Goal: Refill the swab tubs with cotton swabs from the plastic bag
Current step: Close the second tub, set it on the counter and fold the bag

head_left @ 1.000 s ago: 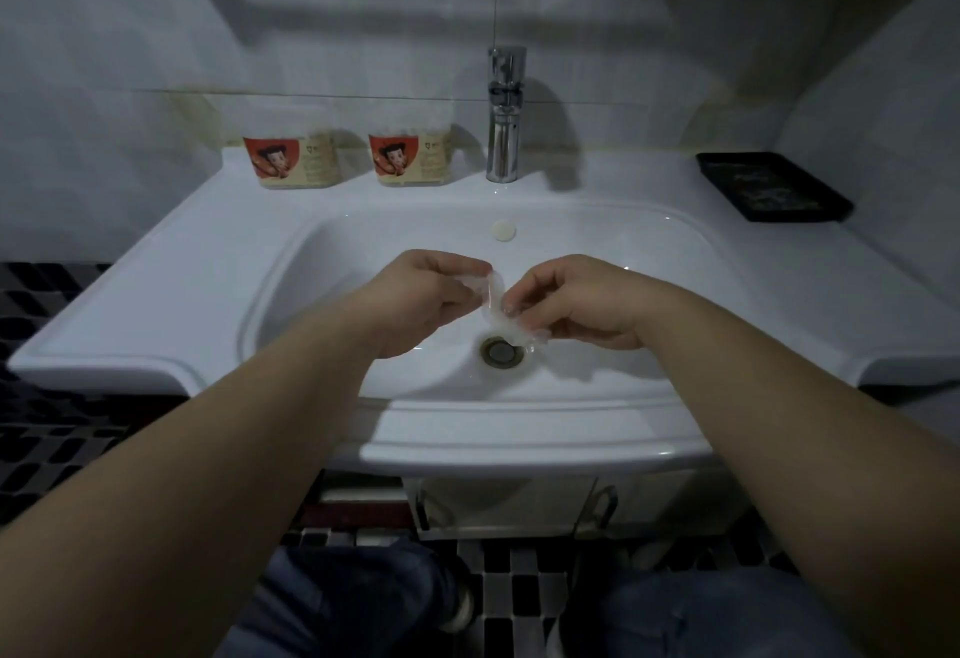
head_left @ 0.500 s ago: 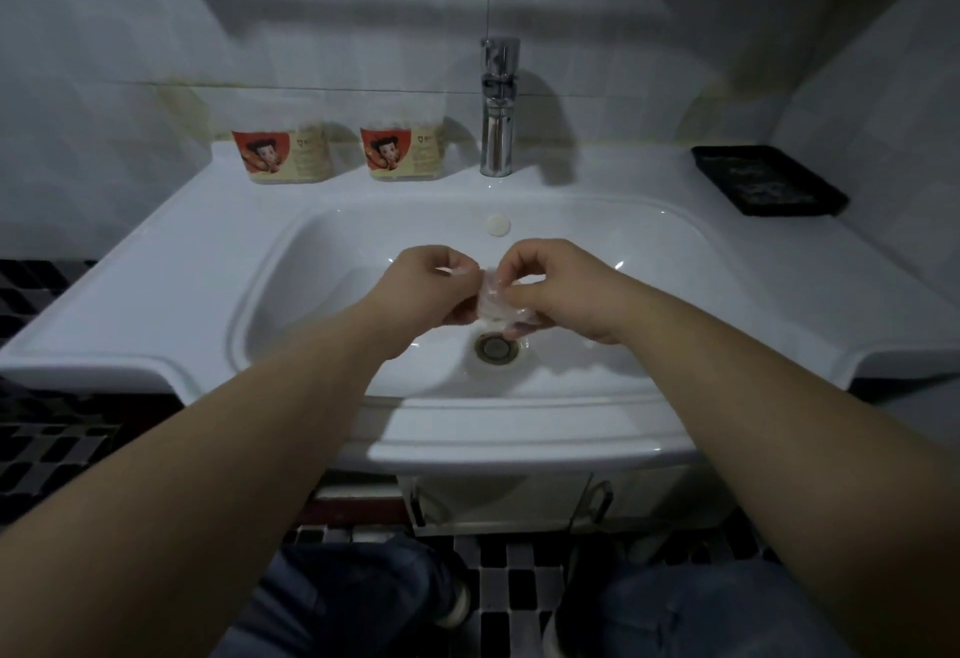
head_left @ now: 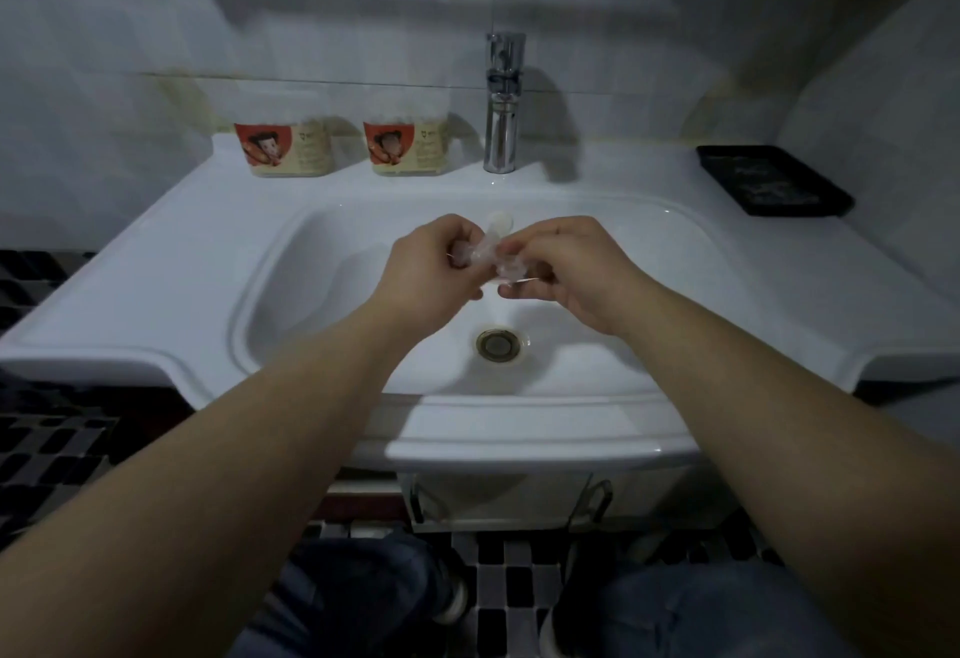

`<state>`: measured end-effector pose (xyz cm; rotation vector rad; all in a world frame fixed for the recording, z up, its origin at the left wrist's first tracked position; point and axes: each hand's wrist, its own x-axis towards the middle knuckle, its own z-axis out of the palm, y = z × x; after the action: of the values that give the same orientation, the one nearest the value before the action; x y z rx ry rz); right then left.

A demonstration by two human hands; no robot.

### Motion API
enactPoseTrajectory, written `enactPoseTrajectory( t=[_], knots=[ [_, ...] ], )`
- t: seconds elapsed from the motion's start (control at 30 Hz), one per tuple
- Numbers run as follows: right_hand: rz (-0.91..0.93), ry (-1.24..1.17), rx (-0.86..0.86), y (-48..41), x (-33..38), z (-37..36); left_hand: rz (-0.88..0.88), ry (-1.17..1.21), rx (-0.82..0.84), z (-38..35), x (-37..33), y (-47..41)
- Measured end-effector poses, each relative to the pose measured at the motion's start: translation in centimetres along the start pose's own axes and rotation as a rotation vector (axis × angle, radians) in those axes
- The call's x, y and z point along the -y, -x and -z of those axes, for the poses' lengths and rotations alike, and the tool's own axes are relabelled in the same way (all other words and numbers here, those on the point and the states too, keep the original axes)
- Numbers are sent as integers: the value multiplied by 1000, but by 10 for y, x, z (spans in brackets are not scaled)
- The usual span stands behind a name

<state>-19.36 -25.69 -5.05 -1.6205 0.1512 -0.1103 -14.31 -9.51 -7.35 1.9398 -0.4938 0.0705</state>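
Both hands meet over the middle of the white sink (head_left: 524, 431), above and just behind the drain (head_left: 498, 344). The left hand (head_left: 434, 267) and the right hand (head_left: 569, 270) each have fingers curled in, pinching a small crumpled clear plastic bag (head_left: 491, 258) between them. The bag is held in the air, clear of the basin, and whether any swabs are in it is too blurred to tell. The hands partly cover the round overflow cap (head_left: 502, 219) on the back wall of the basin. The two swab tubs stand well apart from the hands on the worktop (head_left: 171, 262) at the back left, side by side against the tiled wall: the left tub (head_left: 284, 149) and the right tub (head_left: 406, 147), both with red picture labels. A chrome tap (head_left: 503, 106) rises just right of the right tub. A black tray (head_left: 774, 180) lies at the far right corner. Below are cabinet doors (head_left: 498, 499) and a black-and-white tiled floor (head_left: 52, 444).
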Motion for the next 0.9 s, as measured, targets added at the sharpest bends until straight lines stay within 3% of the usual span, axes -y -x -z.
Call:
enactPoseTrajectory(
  t=[0.13, 0.4, 0.6, 0.73, 0.9],
  knots=[
    [54, 60, 35, 0, -1, -1, 54, 92, -65, 7, 7, -4],
    [63, 61, 53, 6, -4, -2, 68, 188, 32, 4, 3, 2],
    [105, 120, -103, 2, 7, -6, 40, 182, 127, 5, -11, 11],
    [108, 9, -62, 1, 8, -11, 15, 189, -2, 13, -18, 11],
    [8, -105, 128, 1, 25, -17, 53, 215, -109, 34, -18, 2]
  ],
)
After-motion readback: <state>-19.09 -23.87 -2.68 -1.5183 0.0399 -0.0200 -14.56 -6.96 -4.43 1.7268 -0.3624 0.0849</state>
